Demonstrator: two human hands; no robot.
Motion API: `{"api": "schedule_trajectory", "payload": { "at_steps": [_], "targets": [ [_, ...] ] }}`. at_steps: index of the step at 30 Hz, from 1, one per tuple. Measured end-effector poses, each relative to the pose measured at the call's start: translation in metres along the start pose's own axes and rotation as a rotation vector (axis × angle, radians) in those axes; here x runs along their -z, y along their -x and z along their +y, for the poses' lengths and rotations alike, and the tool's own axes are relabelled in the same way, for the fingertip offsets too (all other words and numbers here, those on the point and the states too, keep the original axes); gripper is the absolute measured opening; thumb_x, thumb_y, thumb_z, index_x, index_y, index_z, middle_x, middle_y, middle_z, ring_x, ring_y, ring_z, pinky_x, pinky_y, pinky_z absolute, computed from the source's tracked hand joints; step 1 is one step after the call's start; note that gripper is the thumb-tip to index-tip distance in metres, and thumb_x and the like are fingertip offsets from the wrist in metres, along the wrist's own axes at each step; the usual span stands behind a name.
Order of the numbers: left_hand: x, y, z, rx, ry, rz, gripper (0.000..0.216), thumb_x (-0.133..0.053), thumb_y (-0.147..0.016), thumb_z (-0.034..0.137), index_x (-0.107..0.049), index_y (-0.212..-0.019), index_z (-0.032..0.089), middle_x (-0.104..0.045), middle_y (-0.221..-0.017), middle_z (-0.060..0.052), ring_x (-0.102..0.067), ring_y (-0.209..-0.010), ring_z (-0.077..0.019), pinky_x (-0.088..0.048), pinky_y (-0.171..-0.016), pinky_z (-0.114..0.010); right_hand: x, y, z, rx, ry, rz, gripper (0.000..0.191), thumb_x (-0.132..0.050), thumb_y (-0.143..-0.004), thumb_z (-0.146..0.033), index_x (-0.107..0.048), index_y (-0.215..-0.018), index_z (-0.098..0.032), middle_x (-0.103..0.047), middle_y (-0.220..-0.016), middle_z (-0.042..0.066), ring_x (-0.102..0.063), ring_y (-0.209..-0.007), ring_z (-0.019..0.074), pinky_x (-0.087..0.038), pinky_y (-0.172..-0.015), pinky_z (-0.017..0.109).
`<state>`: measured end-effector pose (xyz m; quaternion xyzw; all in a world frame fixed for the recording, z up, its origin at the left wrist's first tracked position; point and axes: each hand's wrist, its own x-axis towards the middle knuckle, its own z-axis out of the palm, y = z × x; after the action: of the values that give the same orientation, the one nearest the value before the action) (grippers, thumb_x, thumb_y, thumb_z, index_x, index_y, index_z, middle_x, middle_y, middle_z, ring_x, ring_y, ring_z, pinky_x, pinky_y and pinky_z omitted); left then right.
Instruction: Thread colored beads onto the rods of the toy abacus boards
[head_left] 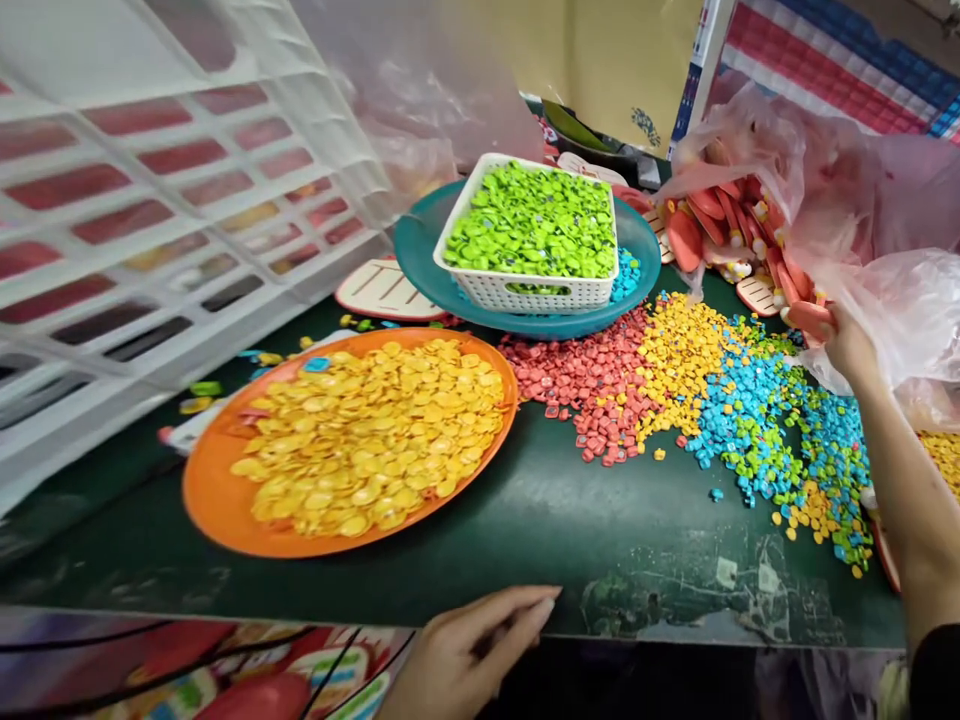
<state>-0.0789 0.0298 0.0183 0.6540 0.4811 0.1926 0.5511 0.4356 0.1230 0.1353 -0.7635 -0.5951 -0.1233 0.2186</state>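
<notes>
My right hand [844, 340] reaches up to the far right and is closed on a red-orange flat plastic piece [810, 318] at the mouth of a clear plastic bag [885, 220] full of such pieces [720, 225]. My left hand [472, 655] rests at the near edge of the dark green table [570, 530], fingers stretched forward and loosely together, holding nothing. Loose small pieces lie between the hands: a red heap [592, 385], a yellow heap [679, 355], and blue and green ones [765, 420].
An orange plate [210, 490] heaped with yellow discs [375, 430] sits centre-left. Behind it a teal plate [420, 260] carries a white basket [540, 290] of green pieces. White plastic racks [150, 200] under clear film stand on the left. Colourful printed packaging [247, 680] lies below the table edge.
</notes>
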Motion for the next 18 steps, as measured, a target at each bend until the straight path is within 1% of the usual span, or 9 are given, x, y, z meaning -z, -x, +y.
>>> {"api": "schedule_trajectory", "payload": {
  "at_steps": [2,5,7,9,11,12,14,15,18],
  "targets": [
    [-0.002,-0.002,0.015,0.038,0.112,-0.107,0.040,-0.061,-0.084,0.059,-0.077,-0.099,0.025,-0.071,-0.068,-0.002,-0.059,-0.051,-0.0138,-0.053,-0.053,-0.022,0.025,0.043,-0.022,0.101,-0.011,0.010,0.029,-0.052,-0.092,-0.029,-0.066,-0.115,-0.019,-0.071,-0.110,0.013,-0.066,-0.100,0.0263,-0.052,-0.088,0.040],
    [-0.020,-0.006,0.038,0.043,0.475,-0.242,0.058,-0.057,-0.088,0.061,-0.062,-0.131,0.022,-0.074,-0.099,-0.011,-0.070,-0.077,-0.0199,-0.059,-0.069,-0.030,0.048,0.136,-0.083,0.305,-0.177,0.116,0.037,-0.054,-0.092,-0.019,-0.061,-0.128,-0.026,-0.069,-0.121,0.010,-0.065,-0.114,0.0258,-0.052,-0.099,0.044],
    [-0.040,-0.011,0.046,0.015,0.736,-0.190,0.070,-0.051,-0.090,0.063,-0.040,-0.148,0.026,-0.066,-0.125,-0.015,-0.069,-0.101,-0.0257,-0.060,-0.079,-0.037,0.051,0.195,-0.124,0.552,-0.391,0.040,0.045,-0.052,-0.092,-0.012,-0.058,-0.134,-0.028,-0.071,-0.121,0.008,-0.064,-0.119,0.0243,-0.050,-0.105,0.046],
    [-0.057,-0.015,0.044,-0.020,0.825,0.012,0.077,-0.059,-0.090,0.054,-0.023,-0.154,0.031,-0.056,-0.141,-0.013,-0.063,-0.118,-0.0266,-0.057,-0.093,-0.041,0.043,0.233,-0.153,0.627,-0.617,-0.275,0.042,-0.059,-0.092,-0.019,-0.061,-0.132,-0.030,-0.071,-0.123,0.005,-0.064,-0.120,0.0243,-0.052,-0.104,0.045],
    [-0.068,-0.018,0.033,-0.063,0.734,0.124,0.094,-0.070,-0.083,0.041,-0.012,-0.156,0.031,-0.051,-0.145,-0.012,-0.061,-0.121,-0.0260,-0.055,-0.098,-0.041,0.025,0.241,-0.168,0.490,-0.744,-0.442,0.031,-0.063,-0.092,-0.029,-0.068,-0.122,-0.032,-0.073,-0.119,0.004,-0.067,-0.112,0.0246,-0.056,-0.097,0.043],
    [-0.071,-0.019,0.027,-0.084,0.647,0.132,0.097,-0.071,-0.083,0.037,-0.009,-0.156,0.029,-0.052,-0.143,-0.014,-0.064,-0.116,-0.0258,-0.056,-0.096,-0.042,0.012,0.236,-0.172,0.362,-0.751,-0.419,0.025,-0.062,-0.092,-0.033,-0.072,-0.115,-0.032,-0.074,-0.113,0.005,-0.069,-0.105,0.0246,-0.058,-0.093,0.042],
    [-0.075,-0.018,0.016,-0.147,0.422,0.137,0.092,-0.066,-0.086,0.035,-0.008,-0.156,0.025,-0.053,-0.140,-0.017,-0.066,-0.110,-0.0259,-0.057,-0.093,-0.045,-0.016,0.215,-0.175,0.105,-0.674,-0.226,0.022,-0.055,-0.096,-0.033,-0.076,-0.101,-0.030,-0.075,-0.097,0.006,-0.070,-0.091,0.0238,-0.057,-0.085,0.042],
    [-0.075,-0.017,0.013,-0.196,0.292,0.183,0.086,-0.063,-0.088,0.034,-0.011,-0.156,0.023,-0.051,-0.141,-0.018,-0.065,-0.114,-0.0272,-0.056,-0.095,-0.047,-0.032,0.202,-0.178,0.058,-0.623,-0.177,0.024,-0.053,-0.096,-0.032,-0.076,-0.098,-0.028,-0.074,-0.094,0.007,-0.069,-0.089,0.0238,-0.056,-0.084,0.042],
    [-0.079,-0.012,0.012,-0.364,-0.118,0.389,0.070,-0.060,-0.091,0.033,-0.028,-0.152,0.019,-0.031,-0.155,-0.021,-0.044,-0.138,-0.0338,-0.042,-0.111,-0.054,-0.073,0.171,-0.190,0.210,-0.495,-0.260,0.019,-0.057,-0.092,-0.024,-0.077,-0.092,-0.025,-0.072,-0.097,0.009,-0.063,-0.097,0.0256,-0.052,-0.087,0.041]
  ]
}}
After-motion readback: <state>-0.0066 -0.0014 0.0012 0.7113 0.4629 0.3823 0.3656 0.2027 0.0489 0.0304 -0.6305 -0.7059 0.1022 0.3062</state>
